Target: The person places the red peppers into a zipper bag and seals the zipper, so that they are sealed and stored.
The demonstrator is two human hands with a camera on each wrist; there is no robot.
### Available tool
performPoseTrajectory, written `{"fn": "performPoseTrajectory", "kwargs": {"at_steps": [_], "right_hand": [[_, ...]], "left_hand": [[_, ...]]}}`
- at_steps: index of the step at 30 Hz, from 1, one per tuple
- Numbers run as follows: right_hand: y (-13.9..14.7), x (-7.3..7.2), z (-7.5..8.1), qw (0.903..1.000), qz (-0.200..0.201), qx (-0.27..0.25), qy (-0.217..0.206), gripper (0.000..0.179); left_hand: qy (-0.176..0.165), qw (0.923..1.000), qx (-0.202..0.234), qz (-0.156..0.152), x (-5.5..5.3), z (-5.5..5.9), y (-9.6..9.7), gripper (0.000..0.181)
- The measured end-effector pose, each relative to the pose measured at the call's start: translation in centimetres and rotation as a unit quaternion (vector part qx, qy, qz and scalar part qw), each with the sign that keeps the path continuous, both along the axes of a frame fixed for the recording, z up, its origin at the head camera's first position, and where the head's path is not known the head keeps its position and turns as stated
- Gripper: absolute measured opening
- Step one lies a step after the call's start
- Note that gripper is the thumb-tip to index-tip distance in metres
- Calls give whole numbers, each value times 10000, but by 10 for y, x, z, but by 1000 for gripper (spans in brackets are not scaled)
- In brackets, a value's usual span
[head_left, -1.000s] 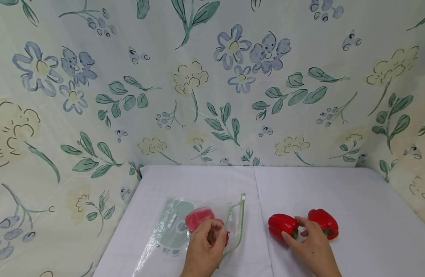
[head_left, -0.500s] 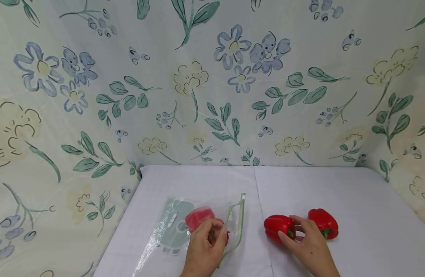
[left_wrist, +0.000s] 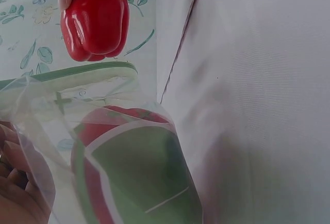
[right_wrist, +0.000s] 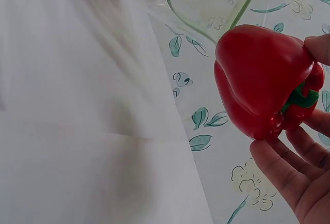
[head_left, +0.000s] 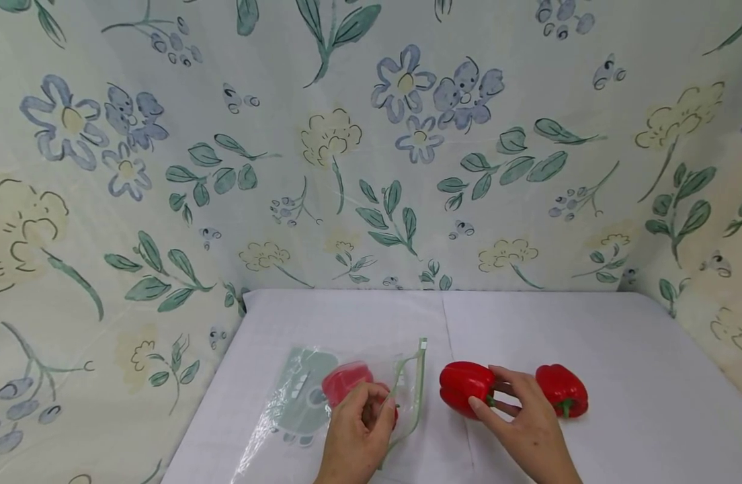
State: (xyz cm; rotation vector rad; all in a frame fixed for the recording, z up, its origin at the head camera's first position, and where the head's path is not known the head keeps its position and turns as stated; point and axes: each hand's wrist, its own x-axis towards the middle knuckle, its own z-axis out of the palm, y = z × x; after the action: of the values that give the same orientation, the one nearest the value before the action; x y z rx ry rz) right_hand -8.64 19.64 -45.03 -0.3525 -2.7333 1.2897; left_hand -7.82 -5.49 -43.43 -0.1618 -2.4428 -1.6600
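Observation:
My right hand (head_left: 528,420) holds a red bell pepper (head_left: 464,387) at its stem end, thumb on one side and fingers on the other. In the right wrist view the green stem (right_wrist: 301,98) of this pepper faces the palm. My left hand (head_left: 355,433) pinches the edge of a clear zip bag (head_left: 271,420) with a green printed pattern and a green zip strip. The bag's mouth gapes towards the held pepper, which is just outside it. Inside the bag lies red pepper (head_left: 345,380), partly hidden by my left hand and the print.
Another red bell pepper (head_left: 561,391) lies on the white tablecloth (head_left: 625,349), to the right beyond my right hand. A floral curtain (head_left: 359,168) stands behind the table and along both sides. A crease runs through the cloth between bag and peppers.
My right hand has carried its pepper to the left and slightly up, nearer the bag's mouth. The left hand and the bag have stayed in place, as has the pepper at right.

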Motion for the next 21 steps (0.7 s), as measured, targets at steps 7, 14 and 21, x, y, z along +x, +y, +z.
{"fn": "performPoseTrajectory", "kwargs": {"at_steps": [7, 14, 21], "right_hand": [[-10, 0, 1, 9994, 190, -279, -7, 90], [-23, -2, 1, 9980, 371, -500, 75, 88], [-39, -6, 0, 9967, 464, -595, 287, 79]], "left_hand": [[-120, 9999, -12, -18, 1, 1, 0, 11], [-300, 9995, 4, -49, 1, 1, 0, 10], [-540, 9985, -48, -81, 2, 4, 2, 10]]}}
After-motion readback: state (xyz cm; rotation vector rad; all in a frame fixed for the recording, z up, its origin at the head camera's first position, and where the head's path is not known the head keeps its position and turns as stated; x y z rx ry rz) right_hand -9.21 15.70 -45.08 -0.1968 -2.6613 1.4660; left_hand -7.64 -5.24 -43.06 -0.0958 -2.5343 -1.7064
